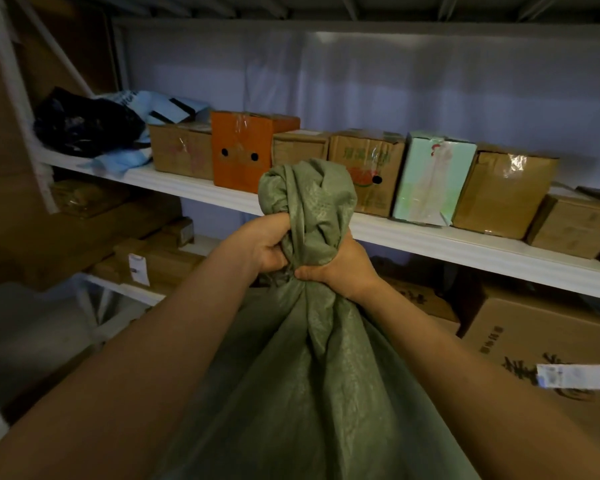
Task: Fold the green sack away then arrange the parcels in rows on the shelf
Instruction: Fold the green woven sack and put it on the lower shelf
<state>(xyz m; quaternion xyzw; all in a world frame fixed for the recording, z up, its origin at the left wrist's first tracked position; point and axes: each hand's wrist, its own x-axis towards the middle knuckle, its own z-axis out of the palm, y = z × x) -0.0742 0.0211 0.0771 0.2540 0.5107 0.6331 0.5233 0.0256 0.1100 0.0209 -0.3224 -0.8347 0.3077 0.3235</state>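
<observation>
The sack (302,375) fills the near foreground, its green woven cloth hanging wide below and gathered to a tight neck between two bare forearms, with the bunched top standing up above the fists in front of the shelf (430,244). The left hand (267,247) has its fingers curled round the neck from the left, and the right hand (340,268) wraps it from the right, thumb pinching low at the twist; both hold the sack and nothing else. Behind, the parcels sit in one line along the shelf: a brown box (181,150), an orange box (243,150) with two dark holes, two more brown ones partly hidden by the sack top, a pale green box (430,178) tilted, and a taped box (503,192), then others running off to the right. At the left end lie a black bag (84,123) and blue mailers (160,105), loosely heaped. Whether the sack is empty cannot be told; it hangs slack, which suggests little or nothing inside. To fold it well, I would judge it best to loosen the twist first, shake the cloth flat, find the two corners of the mouth and bring edge to edge, pressing air out before each fold. Folding while the neck is bunched would leave a bulky wad. The woven cloth looks slippery, so a firm pinch at the corners should help.
</observation>
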